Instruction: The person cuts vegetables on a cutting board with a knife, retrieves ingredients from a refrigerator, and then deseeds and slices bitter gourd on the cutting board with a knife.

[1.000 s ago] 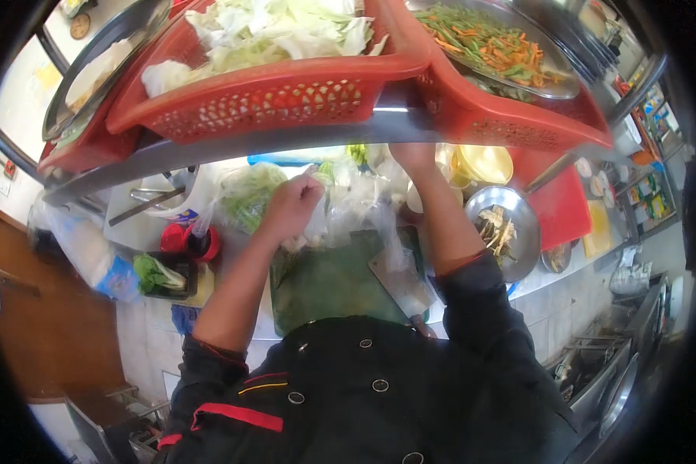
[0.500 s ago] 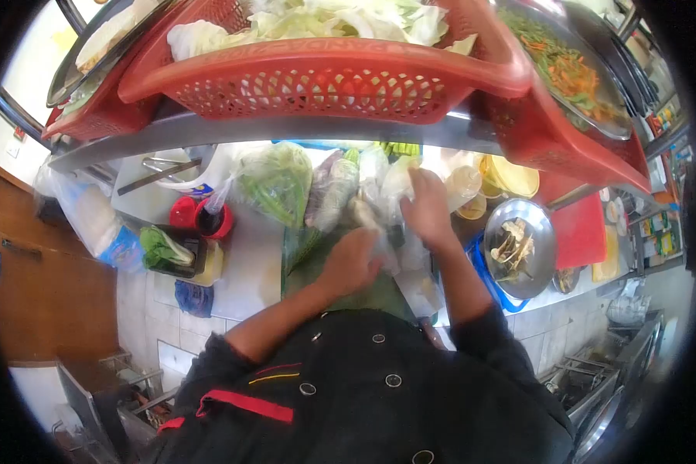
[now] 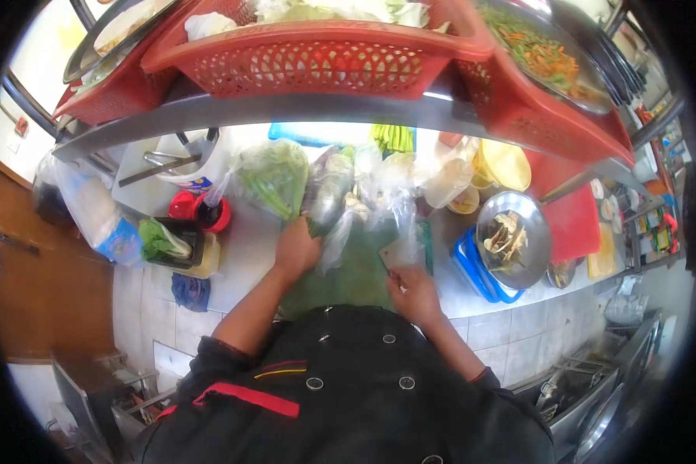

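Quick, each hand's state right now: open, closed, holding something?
Left hand: closed, holding a dark green vegetable, mostly hidden.
Right hand: closed on the cleaver, handle hidden.

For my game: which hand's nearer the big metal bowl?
Right. The right hand, at the cleaver, is left of the bowl; the left hand is farther left, by the bagged greens.

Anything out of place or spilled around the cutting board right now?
No spill or damage that I can see. The untidy spot: clear plastic bags trail onto the green cutting board, close to the cleaver at the right hand; odd because loose plastic could get in the blade's way.
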